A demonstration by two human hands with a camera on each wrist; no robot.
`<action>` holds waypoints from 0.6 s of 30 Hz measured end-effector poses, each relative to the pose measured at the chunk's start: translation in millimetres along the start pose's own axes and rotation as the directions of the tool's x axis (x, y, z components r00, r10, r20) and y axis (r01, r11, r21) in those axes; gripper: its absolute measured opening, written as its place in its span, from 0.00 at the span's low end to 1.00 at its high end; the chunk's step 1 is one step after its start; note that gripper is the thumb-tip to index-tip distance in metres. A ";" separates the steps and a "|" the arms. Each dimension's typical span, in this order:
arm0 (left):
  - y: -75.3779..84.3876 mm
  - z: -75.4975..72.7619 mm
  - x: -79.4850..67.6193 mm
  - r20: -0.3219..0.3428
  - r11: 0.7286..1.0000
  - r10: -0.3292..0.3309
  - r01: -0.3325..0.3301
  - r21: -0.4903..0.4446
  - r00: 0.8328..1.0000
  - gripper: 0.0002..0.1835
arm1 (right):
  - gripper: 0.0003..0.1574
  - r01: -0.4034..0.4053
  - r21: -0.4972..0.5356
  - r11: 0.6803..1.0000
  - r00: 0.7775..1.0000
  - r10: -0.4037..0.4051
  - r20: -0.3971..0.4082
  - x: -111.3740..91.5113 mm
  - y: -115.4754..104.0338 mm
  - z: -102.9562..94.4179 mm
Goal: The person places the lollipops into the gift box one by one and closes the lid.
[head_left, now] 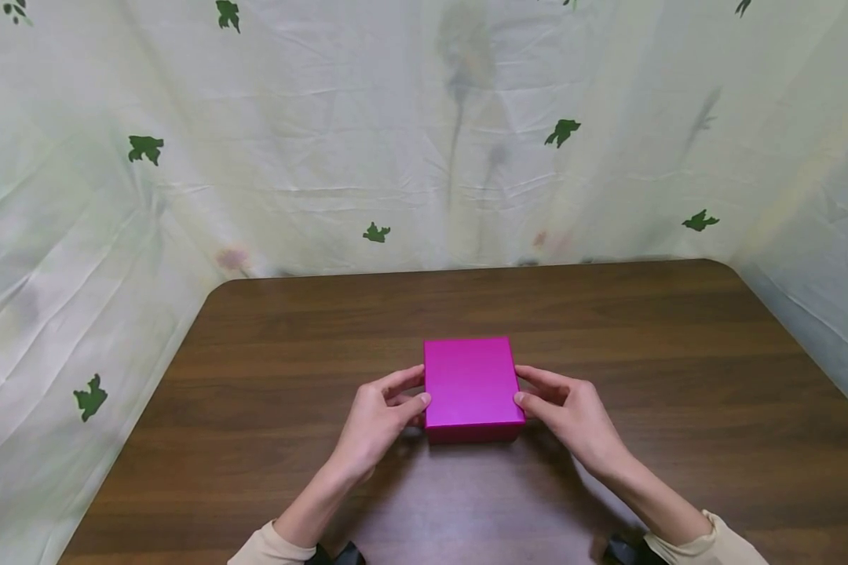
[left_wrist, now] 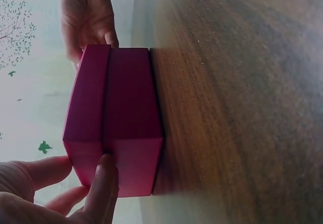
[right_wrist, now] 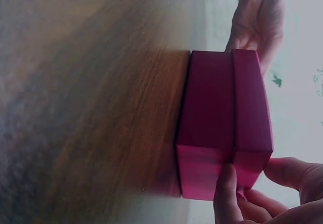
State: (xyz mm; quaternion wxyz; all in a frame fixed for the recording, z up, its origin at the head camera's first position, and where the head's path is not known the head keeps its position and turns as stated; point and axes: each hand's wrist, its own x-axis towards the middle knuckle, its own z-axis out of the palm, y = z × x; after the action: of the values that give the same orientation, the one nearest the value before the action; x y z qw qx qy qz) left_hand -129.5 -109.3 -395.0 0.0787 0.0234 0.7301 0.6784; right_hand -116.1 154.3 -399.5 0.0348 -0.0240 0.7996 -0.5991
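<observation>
A magenta lidded box [head_left: 472, 383] rests on the brown wooden table, with its lid down over the base. My left hand [head_left: 376, 420] holds its left side, thumb at the lid's top edge and a fingertip at the seam below the lid. On the opposite side my right hand [head_left: 581, 416] grips it in the same way. The left wrist view shows the seam between lid [left_wrist: 87, 95] and base [left_wrist: 132, 95]. From the right wrist, the lid [right_wrist: 251, 100] also appears level on the base. Whatever the box contains is hidden.
The wooden table [head_left: 290, 337] has rounded far corners. Pale fabric [head_left: 339, 141] with green leaf prints hangs behind it and along both sides. Black wrist straps show at the bottom edge by the cream sleeves [head_left: 272, 547].
</observation>
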 end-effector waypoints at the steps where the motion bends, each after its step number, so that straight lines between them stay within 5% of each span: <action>1: -0.9 0.0 0.1 0.001 1.000 -0.002 0.002 -0.003 1.000 0.23 | 0.28 -0.001 0.001 1.000 1.000 0.001 0.002 0.2 0.8 0.1; 15: -8.4 1.4 0.6 -0.004 1.000 0.002 -0.002 -0.029 1.000 0.23 | 0.30 -0.024 0.082 0.996 0.999 0.022 0.024 1.0 4.9 -0.5; 18: -7.0 -0.2 -1.0 -0.020 0.995 0.046 -0.044 0.095 0.999 0.23 | 0.31 0.016 0.000 1.000 0.999 -0.016 0.030 -1.6 5.1 -4.6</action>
State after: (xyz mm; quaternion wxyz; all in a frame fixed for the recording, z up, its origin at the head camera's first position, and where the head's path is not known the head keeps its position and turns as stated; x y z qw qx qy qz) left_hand -128.0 -110.2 -401.8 0.0540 0.0363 0.7614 0.6450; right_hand -114.8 160.4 -403.1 0.0420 -0.0391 0.7987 -0.5990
